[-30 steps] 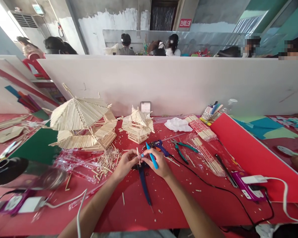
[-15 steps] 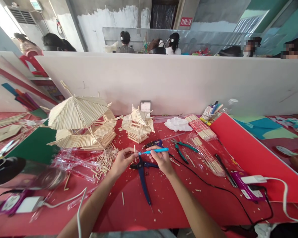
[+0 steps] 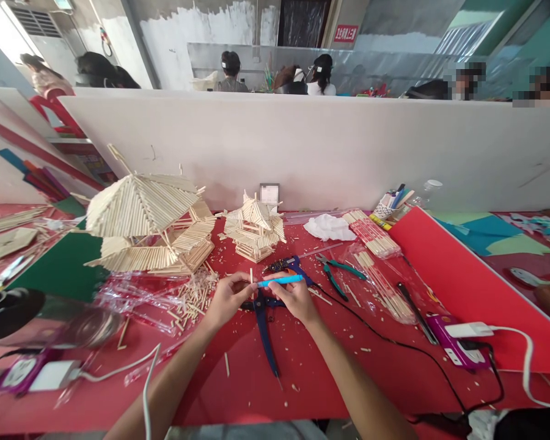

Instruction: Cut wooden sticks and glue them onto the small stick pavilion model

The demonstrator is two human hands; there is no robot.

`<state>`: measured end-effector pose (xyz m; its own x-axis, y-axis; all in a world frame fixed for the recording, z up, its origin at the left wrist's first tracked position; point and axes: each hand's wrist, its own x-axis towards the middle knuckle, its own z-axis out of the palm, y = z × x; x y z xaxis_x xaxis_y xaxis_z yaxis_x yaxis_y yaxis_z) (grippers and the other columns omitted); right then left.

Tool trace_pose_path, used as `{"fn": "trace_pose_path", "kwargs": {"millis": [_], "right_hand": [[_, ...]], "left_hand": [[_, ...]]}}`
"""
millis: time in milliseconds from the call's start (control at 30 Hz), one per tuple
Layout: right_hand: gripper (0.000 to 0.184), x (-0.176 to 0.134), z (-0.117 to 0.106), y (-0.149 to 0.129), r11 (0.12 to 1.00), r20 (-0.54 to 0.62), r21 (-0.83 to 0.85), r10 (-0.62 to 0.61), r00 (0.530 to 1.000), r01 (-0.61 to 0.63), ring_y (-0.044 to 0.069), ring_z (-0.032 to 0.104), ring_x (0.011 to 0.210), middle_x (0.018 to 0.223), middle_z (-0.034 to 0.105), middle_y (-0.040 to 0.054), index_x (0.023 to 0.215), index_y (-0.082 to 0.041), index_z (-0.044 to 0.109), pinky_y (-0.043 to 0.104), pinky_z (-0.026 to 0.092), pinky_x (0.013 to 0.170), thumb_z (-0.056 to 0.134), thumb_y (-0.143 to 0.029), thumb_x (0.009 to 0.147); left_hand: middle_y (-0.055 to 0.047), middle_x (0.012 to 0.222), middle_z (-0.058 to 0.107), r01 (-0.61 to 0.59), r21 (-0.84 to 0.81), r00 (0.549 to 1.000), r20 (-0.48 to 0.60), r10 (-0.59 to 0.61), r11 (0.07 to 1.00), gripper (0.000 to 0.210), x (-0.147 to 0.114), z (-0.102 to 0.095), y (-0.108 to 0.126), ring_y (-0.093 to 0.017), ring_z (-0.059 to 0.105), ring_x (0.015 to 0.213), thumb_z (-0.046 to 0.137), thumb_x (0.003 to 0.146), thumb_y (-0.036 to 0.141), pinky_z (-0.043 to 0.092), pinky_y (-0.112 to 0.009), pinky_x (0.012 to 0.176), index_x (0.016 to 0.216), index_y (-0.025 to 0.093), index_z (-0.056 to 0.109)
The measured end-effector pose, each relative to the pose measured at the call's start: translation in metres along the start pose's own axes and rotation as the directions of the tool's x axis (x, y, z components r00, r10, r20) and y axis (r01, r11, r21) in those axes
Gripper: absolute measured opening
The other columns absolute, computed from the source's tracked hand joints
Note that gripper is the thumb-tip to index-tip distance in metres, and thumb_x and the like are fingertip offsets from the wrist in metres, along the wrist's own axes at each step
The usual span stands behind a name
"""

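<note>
Between the fingers of my left hand [image 3: 229, 298] stands a short wooden stick [image 3: 252, 274], held upright. My right hand [image 3: 297, 297] grips a blue pen [image 3: 282, 281], its left end at the stick. Below both hands lies a dark blue hand cutter [image 3: 264, 337], its upper part partly hidden. Just beyond my right hand rests a blue glue gun [image 3: 293, 267]. A small stick pavilion [image 3: 255, 229] stands beyond my hands, and a larger stick pavilion [image 3: 140, 211] to its left.
Cut stick pieces [image 3: 195, 300] are heaped beside my left forearm. Green-handled pliers [image 3: 337, 278] and bagged sticks [image 3: 385, 284] lie to the right, near a red board [image 3: 467, 293]. A black cord [image 3: 385, 339] crosses the right side. A bottle [image 3: 41, 321] lies at left.
The blue pen has shifted slightly left and lies a little flatter, with my right fingers lower around it. My left hand still holds the stick.
</note>
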<state>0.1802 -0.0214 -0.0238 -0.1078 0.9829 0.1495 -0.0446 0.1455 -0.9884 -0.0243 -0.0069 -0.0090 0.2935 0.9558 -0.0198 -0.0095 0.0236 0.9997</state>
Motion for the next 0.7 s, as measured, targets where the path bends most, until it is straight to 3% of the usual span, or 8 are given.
{"fn": "trace_pose_path", "kwargs": {"millis": [167,367,500,600,700], "right_hand": [[0.035,0.002,0.0,0.001,1.0,0.01,-0.002,-0.014,1.0,0.014,0.014,0.057,0.057,0.07,0.07,0.0019,0.095,-0.02,0.078,0.027,0.047,0.054,0.074,-0.053,0.087],[0.035,0.003,0.003,-0.007,0.999,0.133,-0.01,-0.045,0.99,0.046,0.015,0.065,0.064,0.09,0.073,0.0049,0.094,-0.021,0.072,0.028,0.055,0.061,0.066,-0.055,0.092],[0.032,0.004,-0.006,-0.012,0.998,0.093,-0.055,-0.005,0.996,0.01,0.018,0.071,0.071,0.086,0.071,0.0039,0.095,-0.021,0.065,0.031,0.059,0.068,0.062,-0.053,0.096],[0.021,0.005,-0.02,-0.014,0.935,0.071,-0.343,-0.065,0.995,0.086,0.02,0.071,0.078,0.089,0.072,0.0055,0.093,-0.021,0.062,0.034,0.057,0.076,0.061,-0.041,0.098],[0.01,0.005,-0.028,-0.013,0.721,0.156,-0.675,-0.073,0.985,0.161,0.023,0.07,0.088,0.094,0.072,0.008,0.089,-0.021,0.063,0.035,0.052,0.085,0.065,-0.027,0.096]], "left_hand": [[0.0,0.069,0.065,-0.024,-0.01,1.0,-0.017,0.024,1.0,0.04,-0.003,0.002,-0.001,-0.011,0.059,0.06,0.082,0.078,0.051,0.046,-0.021,0.058,0.081,0.015,0.067],[-0.002,0.073,0.069,-0.034,0.006,0.998,0.044,0.034,0.999,0.036,-0.002,0.004,-0.001,-0.016,0.067,0.069,0.082,0.078,0.049,0.053,-0.025,0.066,0.086,0.016,0.069],[-0.003,0.082,0.071,-0.058,0.028,0.998,0.024,0.057,0.998,0.037,0.001,0.001,-0.001,-0.017,0.069,0.075,0.08,0.081,0.05,0.054,-0.026,0.069,0.091,0.017,0.067],[-0.004,0.086,0.072,-0.058,0.055,0.998,-0.007,0.059,0.997,0.042,0.001,-0.004,0.003,-0.018,0.071,0.077,0.079,0.081,0.05,0.055,-0.026,0.069,0.102,0.017,0.065],[-0.004,0.085,0.072,-0.024,0.07,1.0,-0.01,0.025,0.997,0.056,0.0,-0.007,0.009,-0.019,0.072,0.077,0.077,0.083,0.051,0.055,-0.028,0.068,0.124,0.018,0.059]]}}
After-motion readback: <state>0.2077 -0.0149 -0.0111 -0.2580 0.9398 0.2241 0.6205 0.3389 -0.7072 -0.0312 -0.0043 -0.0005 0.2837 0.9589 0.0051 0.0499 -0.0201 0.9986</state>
